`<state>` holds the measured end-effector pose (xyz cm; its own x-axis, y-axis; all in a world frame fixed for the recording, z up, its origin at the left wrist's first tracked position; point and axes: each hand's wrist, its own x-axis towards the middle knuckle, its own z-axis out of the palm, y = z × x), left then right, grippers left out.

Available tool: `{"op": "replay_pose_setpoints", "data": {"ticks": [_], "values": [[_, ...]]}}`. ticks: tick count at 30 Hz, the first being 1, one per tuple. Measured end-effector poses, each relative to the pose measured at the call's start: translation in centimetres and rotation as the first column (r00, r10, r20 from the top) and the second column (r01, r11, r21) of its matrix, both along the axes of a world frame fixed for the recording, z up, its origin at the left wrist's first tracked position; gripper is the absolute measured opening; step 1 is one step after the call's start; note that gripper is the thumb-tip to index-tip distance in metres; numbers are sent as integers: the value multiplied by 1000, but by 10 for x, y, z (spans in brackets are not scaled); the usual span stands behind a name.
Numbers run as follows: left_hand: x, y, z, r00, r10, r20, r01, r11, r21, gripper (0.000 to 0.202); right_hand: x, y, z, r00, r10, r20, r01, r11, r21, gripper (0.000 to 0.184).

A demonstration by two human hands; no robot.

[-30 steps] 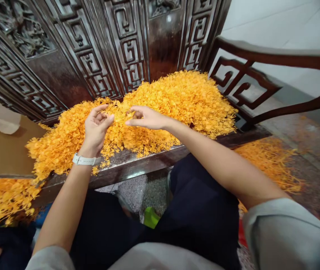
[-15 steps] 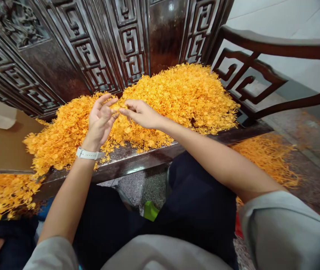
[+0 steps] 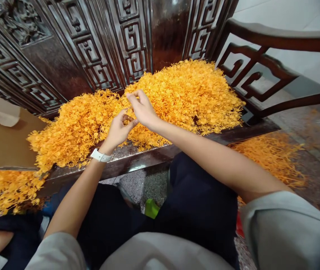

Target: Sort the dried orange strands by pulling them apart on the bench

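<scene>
A big heap of small orange plastic flower sprigs point(image 3: 182, 93) covers the seat of a dark carved wooden chair point(image 3: 137, 165). My left hand point(image 3: 119, 129), with a white watch on the wrist, hovers over the heap's front with fingers curled in a pinch on a sprig. My right hand point(image 3: 141, 107) is just above and right of it, fingers pinched together on the same orange sprigs, the two hands touching at the fingertips.
The carved chair back point(image 3: 92, 48) rises behind the heap and an armrest point(image 3: 275, 41) runs at the right. More orange sprigs lie on the floor at the right point(image 3: 269, 157) and lower left point(image 3: 5, 189). A cardboard sheet point(image 3: 2, 144) is at the left.
My left hand has closed from open fingers into a pinch and shifted right, under my right hand. My right hand rose a little toward the heap's middle.
</scene>
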<state>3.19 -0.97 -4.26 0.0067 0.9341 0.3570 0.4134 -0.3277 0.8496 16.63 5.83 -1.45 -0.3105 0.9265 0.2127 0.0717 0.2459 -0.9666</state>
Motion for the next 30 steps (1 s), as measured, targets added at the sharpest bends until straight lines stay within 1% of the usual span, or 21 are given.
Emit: {"op": "replay_pose_setpoints", "data": {"ticks": [2,4,8,10,14,18,22,24,25,27,28,29,30], "values": [[2,-7,1,997,15,-80,-15,1000,0,41,1,1,-1,999,-31,20,29,996,80,49],[6,-15,8,992,-3,-128,1,1000,-17,38,3,4,1,999,-42,30,38,992,117,58],[12,-27,26,991,-96,-93,88,993,-77,44,7,17,9,996,-41,77,28,986,163,62],[12,-28,30,993,-110,-42,105,989,-99,47,7,24,11,995,-27,93,9,983,184,61],[10,-22,27,993,-104,52,110,984,-138,52,3,38,8,994,0,107,-18,984,175,60],[11,-16,23,996,-84,37,88,988,-125,54,-5,47,3,996,20,89,-35,986,165,62],[8,-15,23,998,-58,12,59,992,-112,53,-12,53,2,993,30,114,-51,981,186,57],[1,-19,24,999,-50,1,50,993,-106,53,-3,64,4,993,49,105,-68,981,179,56],[-5,-23,25,999,-53,-9,52,993,-110,54,7,73,5,996,34,80,-47,985,166,57],[-19,-32,26,998,-54,-19,51,989,-138,53,35,95,6,998,-67,2,66,990,121,56],[-25,-36,26,999,-49,-7,47,985,-163,51,52,106,4,987,-155,-41,159,983,93,55],[-30,-39,25,999,-41,19,44,980,-194,49,68,116,2,974,-221,-59,225,971,77,54],[-34,-42,24,998,-31,57,43,974,-223,48,82,123,-1,961,-272,-42,274,959,69,54]]}}
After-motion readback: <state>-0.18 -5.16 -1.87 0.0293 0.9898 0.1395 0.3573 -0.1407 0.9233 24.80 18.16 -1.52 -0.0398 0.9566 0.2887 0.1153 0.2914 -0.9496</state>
